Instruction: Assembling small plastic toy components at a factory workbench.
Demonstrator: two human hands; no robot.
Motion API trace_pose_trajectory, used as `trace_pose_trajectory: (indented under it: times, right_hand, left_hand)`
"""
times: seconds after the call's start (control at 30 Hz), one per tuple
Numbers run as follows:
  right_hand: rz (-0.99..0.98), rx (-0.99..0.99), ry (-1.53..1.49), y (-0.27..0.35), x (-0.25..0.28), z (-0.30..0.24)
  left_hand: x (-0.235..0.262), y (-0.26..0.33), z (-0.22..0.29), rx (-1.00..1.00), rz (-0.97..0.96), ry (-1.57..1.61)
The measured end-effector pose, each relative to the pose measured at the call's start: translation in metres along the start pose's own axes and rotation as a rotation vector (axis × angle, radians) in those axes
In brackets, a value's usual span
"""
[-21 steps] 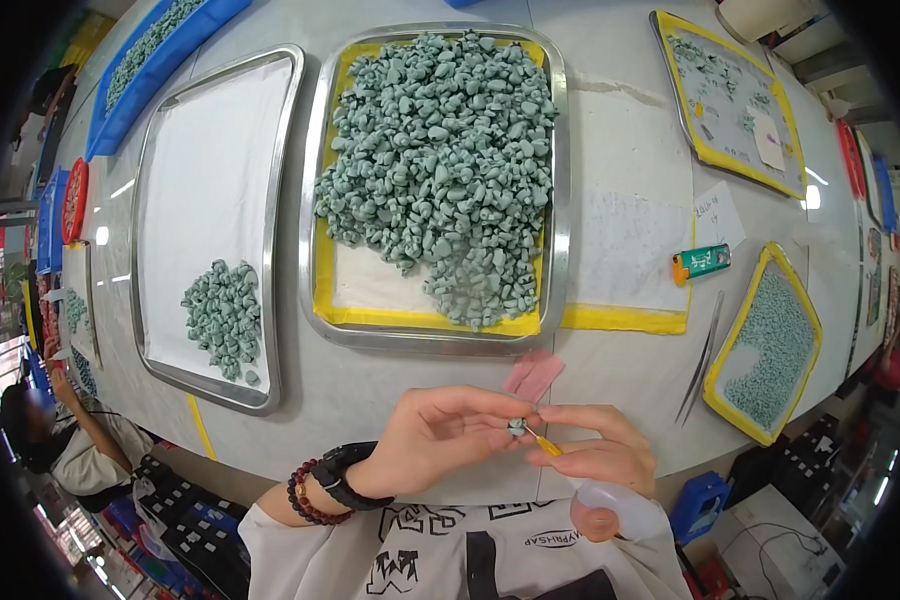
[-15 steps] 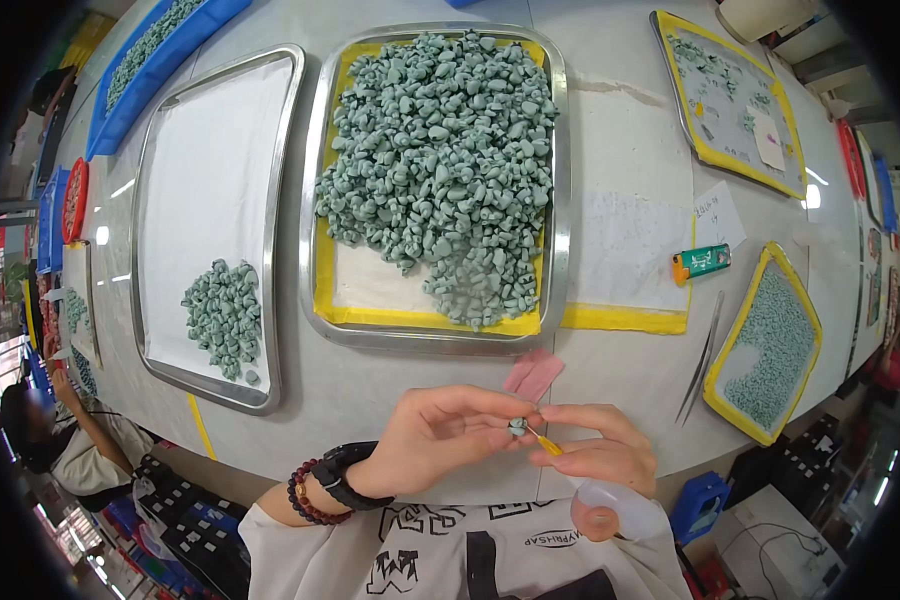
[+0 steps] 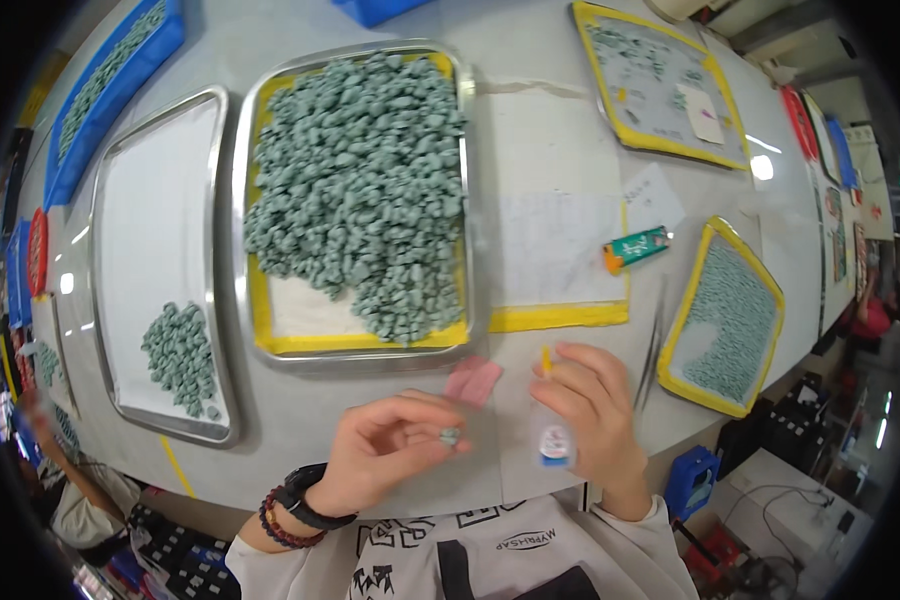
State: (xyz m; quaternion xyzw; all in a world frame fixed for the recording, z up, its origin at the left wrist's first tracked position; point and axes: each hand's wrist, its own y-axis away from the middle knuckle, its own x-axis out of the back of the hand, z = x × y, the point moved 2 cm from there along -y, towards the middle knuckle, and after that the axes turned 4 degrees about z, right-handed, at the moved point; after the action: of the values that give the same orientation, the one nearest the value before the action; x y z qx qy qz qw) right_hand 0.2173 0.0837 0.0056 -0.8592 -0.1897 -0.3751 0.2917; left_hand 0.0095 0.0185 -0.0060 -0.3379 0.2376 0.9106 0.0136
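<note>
Two bare hands are seen parted at the lower centre of the frame, where half a second earlier they were held together around a single piece. The small green-grey stone-like piece (image 3: 450, 436) is pinched by the fingers of the left hand (image 3: 382, 448), above the surface (image 3: 515, 475). By the fingers of the right hand (image 3: 598, 425), right of centre, a clear labelled bottle (image 3: 555, 438) is grasped, with a yellow tip (image 3: 547, 361) now pointed upward; how the two are joined cannot be told.

The tip, lately directed at the piece, is now well apart from it. The work on this piece is judged to be paused or finished; which of the two is not shown.

A pink cloth-like scrap (image 3: 473, 382) is seen just beyond the left fingers. A heap of like pieces (image 3: 360, 190) is borne by a metal tray (image 3: 360, 362) at upper centre, and a far smaller pile (image 3: 180, 357) by a white-lined tray (image 3: 155, 220) at left.
</note>
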Motion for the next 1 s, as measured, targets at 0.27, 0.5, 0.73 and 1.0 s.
trace_pose_trajectory:
  times: [0.27, 0.5, 0.73, 1.0]
  right_hand:
    - [0.161, -0.168, 0.372, 0.011, 0.052, 0.013]
    - [0.256, -0.482, 0.53, 0.04, 0.088, 0.081]
    - [0.24, -0.421, 0.594, 0.035, 0.076, 0.078]
    - [0.361, -0.361, 0.475, 0.025, 0.073, 0.035]
  left_hand:
    - [0.003, 0.0, 0.002, 0.042, 0.059, -0.059]
    - [0.001, -0.002, 0.0, 0.081, 0.013, -0.05]
    - [0.002, -0.001, -0.001, 0.08, -0.025, -0.036]
    - [-0.001, -0.001, 0.001, 0.103, -0.045, -0.062]
